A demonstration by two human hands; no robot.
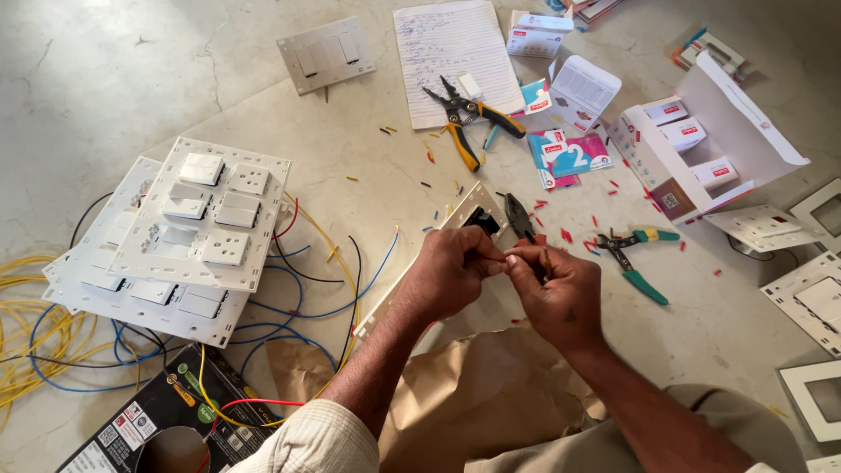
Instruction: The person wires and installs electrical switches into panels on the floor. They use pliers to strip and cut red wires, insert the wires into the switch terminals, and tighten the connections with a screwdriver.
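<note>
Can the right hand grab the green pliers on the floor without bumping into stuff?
Probably yes. The green pliers lie on bare floor just beside the right hand, with only tiny wire scraps around them. But that hand already holds a dark tool, so its fingers look busy.

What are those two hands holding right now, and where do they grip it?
The left hand grips the upper end of a white switch plate. The right hand holds pliers by the handles, fingertips meeting the left hand's. Anything pinched between them is hidden.
</note>
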